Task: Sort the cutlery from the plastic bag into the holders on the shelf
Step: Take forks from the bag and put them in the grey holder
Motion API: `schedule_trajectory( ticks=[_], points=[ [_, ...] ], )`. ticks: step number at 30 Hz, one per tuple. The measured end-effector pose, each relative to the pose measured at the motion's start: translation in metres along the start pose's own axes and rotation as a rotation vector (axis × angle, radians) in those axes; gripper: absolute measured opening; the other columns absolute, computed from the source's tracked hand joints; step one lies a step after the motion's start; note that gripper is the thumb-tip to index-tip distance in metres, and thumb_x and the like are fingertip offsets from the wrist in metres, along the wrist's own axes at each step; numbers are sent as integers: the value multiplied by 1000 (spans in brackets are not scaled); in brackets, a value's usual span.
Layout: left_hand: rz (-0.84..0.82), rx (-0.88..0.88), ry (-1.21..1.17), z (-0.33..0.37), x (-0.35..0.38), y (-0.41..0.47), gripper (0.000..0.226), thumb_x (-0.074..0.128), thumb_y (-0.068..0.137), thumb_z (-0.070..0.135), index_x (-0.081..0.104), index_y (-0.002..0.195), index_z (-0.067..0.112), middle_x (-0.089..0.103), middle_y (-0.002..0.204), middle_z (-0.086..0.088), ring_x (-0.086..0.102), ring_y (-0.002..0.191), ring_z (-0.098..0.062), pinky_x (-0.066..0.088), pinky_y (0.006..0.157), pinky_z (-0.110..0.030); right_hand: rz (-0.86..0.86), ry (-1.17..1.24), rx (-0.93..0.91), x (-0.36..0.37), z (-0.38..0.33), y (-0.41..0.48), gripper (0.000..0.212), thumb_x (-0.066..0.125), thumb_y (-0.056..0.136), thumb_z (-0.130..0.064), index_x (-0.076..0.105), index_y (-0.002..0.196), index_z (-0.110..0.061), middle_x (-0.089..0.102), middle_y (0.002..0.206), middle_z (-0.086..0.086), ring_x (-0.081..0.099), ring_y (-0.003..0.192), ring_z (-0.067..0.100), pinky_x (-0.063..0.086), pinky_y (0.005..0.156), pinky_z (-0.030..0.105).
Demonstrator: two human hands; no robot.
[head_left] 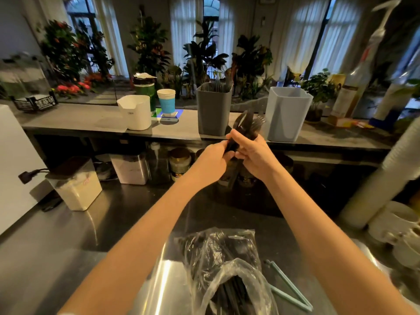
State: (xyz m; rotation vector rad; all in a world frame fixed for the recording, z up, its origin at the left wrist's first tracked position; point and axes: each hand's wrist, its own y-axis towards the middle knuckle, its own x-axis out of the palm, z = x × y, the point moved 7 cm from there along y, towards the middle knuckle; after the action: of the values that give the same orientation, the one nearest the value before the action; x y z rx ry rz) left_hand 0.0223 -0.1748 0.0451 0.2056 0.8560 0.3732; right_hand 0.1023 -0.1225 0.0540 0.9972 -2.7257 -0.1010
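Cannot count the pieces in the black cutlery [246,125]: handles buried between left hand [214,160] and right hand [255,155], tips smeared together. Cannot make out which kinds fill the grey holder [213,114], dim above its rim. Cannot see into the blue holder [287,114] past its wall. Cut off by the bottom edge: plastic bag [227,258], contents a dark tangle. Blurred at top right: pump bottle [372,44]. Too small to read: print on the white holder [136,114].

2 hands [214,161] [254,155] around black cutlery [244,123], between grey holder [213,110] and blue holder [287,114]
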Motion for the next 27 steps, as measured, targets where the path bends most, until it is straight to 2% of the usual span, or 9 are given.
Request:
schedule_trajectory(
  ticks=[2, 5, 9, 12, 14, 16, 19, 22, 27],
  points=[
    [1, 16, 30, 1, -18, 22, 37, 39, 101, 20, 44, 137, 12, 59, 126, -8, 56, 113, -22, 42, 89, -26, -12, 38, -27, 5, -14, 20, 12, 56, 93, -15, 60, 88, -6, 62, 67, -3, 51, 55, 4, 37, 48, 13],
    [15, 39, 41, -1, -39, 49, 37, 40, 101, 20, 45, 137, 12, 60, 123, -7, 57, 106, -20, 41, 81, -20, 5, -16, -80, 13, -30, 51, 16, 57, 93, -16, 64, 84, -4, 62, 78, 5, 55, 61, 6, 40, 50, 14],
    [48, 71, 22, -9, -58, 74, 27, 46, 99, 17, 56, 122, 7, 56, 81, 8, 48, 68, -1, 38, 55, -5, 29, -43, -84, 17, -36, 86, 13, 58, 92, -14, 63, 87, -3, 64, 84, 7, 59, 59, 4, 40, 49, 14],
    [54, 51, 2, -20, -73, 96, 24, 51, 97, 20, 60, 117, 11, 61, 86, 3, 55, 75, -8, 43, 63, -13, -2, -46, -83, 23, -42, 110, 18, 58, 92, -13, 62, 97, 4, 63, 86, 10, 57, 64, 8, 39, 50, 15],
    [84, 35, -57, -26, -84, 113, 28, 55, 95, 20, 60, 121, 12, 65, 98, -2, 59, 90, -14, 48, 80, -28, -42, -54, -104, 30, -53, 124, 18, 55, 94, -10, 60, 98, 6, 60, 82, 10, 54, 56, 4, 38, 49, 15],
    [112, 26, -172, -29, -97, 130, 34, 58, 93, 16, 57, 127, 12, 65, 104, 0, 59, 99, -12, 48, 90, -28, -76, -74, -147, 37, -69, 138, 12, 52, 95, -7, 59, 92, 3, 56, 76, 8, 51, 47, 0, 37, 47, 13],
    [114, 55, -190, -25, -117, 158, 32, 60, 92, 12, 58, 123, 10, 68, 101, -1, 61, 96, -12, 49, 90, -26, -82, -133, -209, 45, -92, 161, 8, 51, 95, -5, 55, 93, 2, 52, 72, 6, 48, 44, 1, 38, 48, 15],
    [103, 60, -150, -21, -135, 184, 31, 62, 90, 11, 59, 121, 10, 70, 99, 0, 63, 96, -11, 49, 90, -24, -52, -209, -274, 48, -109, 183, 14, 52, 94, -5, 55, 81, -6, 50, 71, 6, 45, 51, 6, 37, 54, 22],
    [137, 96, -266, -24, -144, 217, 30, 58, 91, 3, 58, 121, 4, 67, 102, -3, 62, 95, -10, 50, 85, -16, -23, -243, -339, 48, -125, 217, 6, 53, 94, -5, 54, 89, -9, 57, 79, 3, 58, 64, 4, 45, 54, 16]
  ],
)
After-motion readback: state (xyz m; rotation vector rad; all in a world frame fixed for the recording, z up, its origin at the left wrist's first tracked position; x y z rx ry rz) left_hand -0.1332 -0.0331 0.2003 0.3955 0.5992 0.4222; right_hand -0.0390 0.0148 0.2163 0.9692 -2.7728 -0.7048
